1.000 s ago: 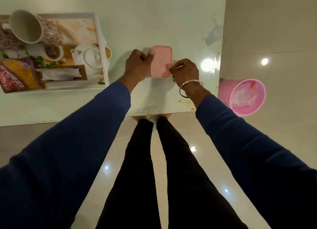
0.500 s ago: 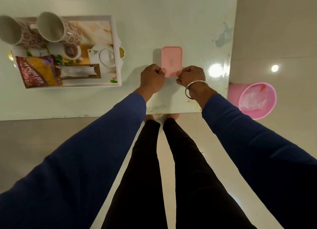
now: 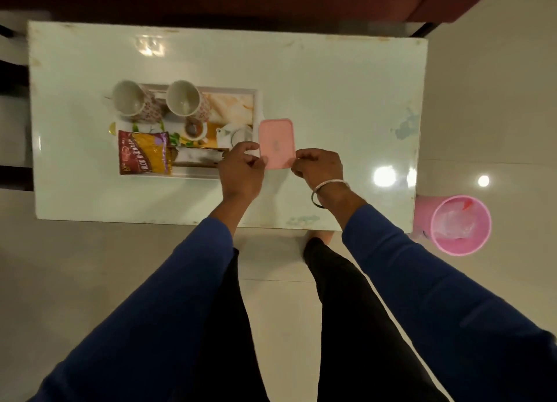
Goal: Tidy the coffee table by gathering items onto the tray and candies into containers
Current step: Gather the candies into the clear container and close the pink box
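Note:
A pink lidded container (image 3: pixel 276 142) is held over the white coffee table, just right of the tray's right rim. My left hand (image 3: pixel 241 172) pinches its near left corner and my right hand (image 3: pixel 319 168), with a metal bangle on the wrist, pinches its near right corner. The white tray (image 3: pixel 256 100) carries two flowered mugs (image 3: pixel 184 100), a small teapot (image 3: pixel 235 134), a snack packet (image 3: pixel 144 156) and a wooden tissue holder (image 3: pixel 197 157). No loose candies are visible.
The white table (image 3: pixel 346 100) has worn patches near its right edge. A pink waste bin (image 3: pixel 459 223) with a plastic liner stands on the floor at the table's right near corner. Dark furniture runs along the far side. My legs stand at the near edge.
The view has pulled back and up, showing the whole table. Both hands have taken the pink container by its near corners and moved it left, close to the tray.

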